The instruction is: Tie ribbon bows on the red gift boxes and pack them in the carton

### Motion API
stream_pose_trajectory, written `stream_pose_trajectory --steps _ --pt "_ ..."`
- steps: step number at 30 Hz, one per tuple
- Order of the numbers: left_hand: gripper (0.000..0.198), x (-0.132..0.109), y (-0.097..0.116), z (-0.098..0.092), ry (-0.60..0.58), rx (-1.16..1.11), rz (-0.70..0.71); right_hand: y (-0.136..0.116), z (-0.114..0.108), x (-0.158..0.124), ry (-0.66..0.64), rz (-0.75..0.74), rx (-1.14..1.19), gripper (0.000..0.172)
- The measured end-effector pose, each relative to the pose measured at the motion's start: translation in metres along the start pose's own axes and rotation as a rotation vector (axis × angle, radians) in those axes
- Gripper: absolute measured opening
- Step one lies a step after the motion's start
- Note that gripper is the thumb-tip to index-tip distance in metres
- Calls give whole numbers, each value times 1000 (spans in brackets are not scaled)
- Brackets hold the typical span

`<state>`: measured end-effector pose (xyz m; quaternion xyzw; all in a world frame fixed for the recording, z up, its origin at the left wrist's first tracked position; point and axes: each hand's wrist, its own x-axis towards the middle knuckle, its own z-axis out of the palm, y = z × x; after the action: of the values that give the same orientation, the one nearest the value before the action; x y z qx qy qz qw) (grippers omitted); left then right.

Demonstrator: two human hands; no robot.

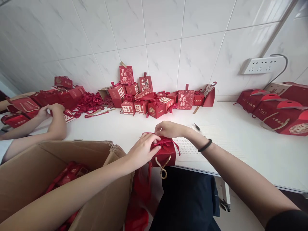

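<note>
A small red gift box (166,155) with a red ribbon bow on top and a gold rope handle (163,166) sits at the near edge of the white table (240,141). My left hand (141,149) pinches the ribbon at the box's top left. From the right, my right hand (169,129) reaches over the box top with fingers curled on the ribbon. A black band circles my right wrist (205,146).
An open cardboard carton (36,173) with red items inside stands at my left. A pile of finished red boxes (149,96) lines the tiled wall, more red boxes (276,110) lie at right. Another person's hands (51,110) work at far left. A pen (197,127) and printed sheet lie by my right wrist.
</note>
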<state>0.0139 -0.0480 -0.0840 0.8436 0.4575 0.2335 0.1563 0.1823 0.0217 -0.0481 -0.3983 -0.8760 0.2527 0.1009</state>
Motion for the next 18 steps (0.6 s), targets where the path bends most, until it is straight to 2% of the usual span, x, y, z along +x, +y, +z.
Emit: stream_pose_trajectory --steps 7,10,12,15,18 --pt "10 3 3 0 13 22 36 2 15 1 194 22 39 16" --pt "10 4 -1 1 20 -52 4 1 16 -18 420 10 27 10" --pt "13 5 -4 2 26 -113 -27 1 17 -38 534 -60 3 6" --pt "15 7 -5 2 29 -178 -83 4 25 -66 483 -178 -87 6" --pt "13 8 -2 -1 12 -184 -131 10 37 -77 443 -184 -147 8"
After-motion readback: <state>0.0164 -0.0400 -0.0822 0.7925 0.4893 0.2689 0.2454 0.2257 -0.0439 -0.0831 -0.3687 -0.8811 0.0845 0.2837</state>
